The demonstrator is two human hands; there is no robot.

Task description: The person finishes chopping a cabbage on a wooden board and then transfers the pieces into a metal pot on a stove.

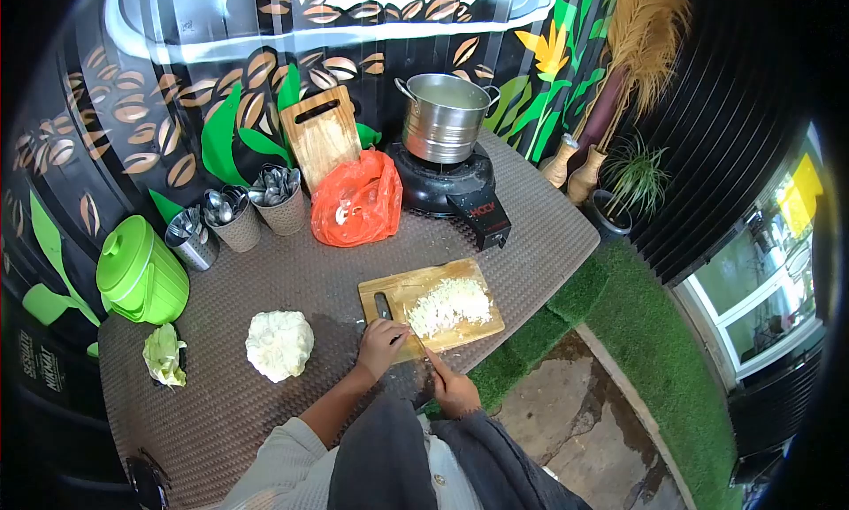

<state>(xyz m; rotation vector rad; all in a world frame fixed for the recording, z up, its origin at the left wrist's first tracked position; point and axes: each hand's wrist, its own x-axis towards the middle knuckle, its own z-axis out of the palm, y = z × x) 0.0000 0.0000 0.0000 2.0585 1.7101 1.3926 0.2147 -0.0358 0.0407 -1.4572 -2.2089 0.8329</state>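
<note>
My right hand (455,392) is closed round the handle of a knife (419,340), whose blade points away from me over the wooden cutting board (386,288). My left hand (382,346) rests at the board's near left corner, fingers bent and pressed together beside the blade. Whatever lies under those fingertips is too small to make out. A heap of finely chopped white vegetable (453,305) covers the right half of the board. To the left of my left hand a whole cauliflower head (279,345) sits on the table, and farther left lie some pale green leaves (164,355).
Along the back of the brown woven-textured table (336,262) stand a green lidded bucket (141,271), cutlery cups (237,225), a red plastic bag (357,201), another wooden board (320,137) and a black stove (451,192) bearing a steel pot (447,121). The table's edge curves close by my right side.
</note>
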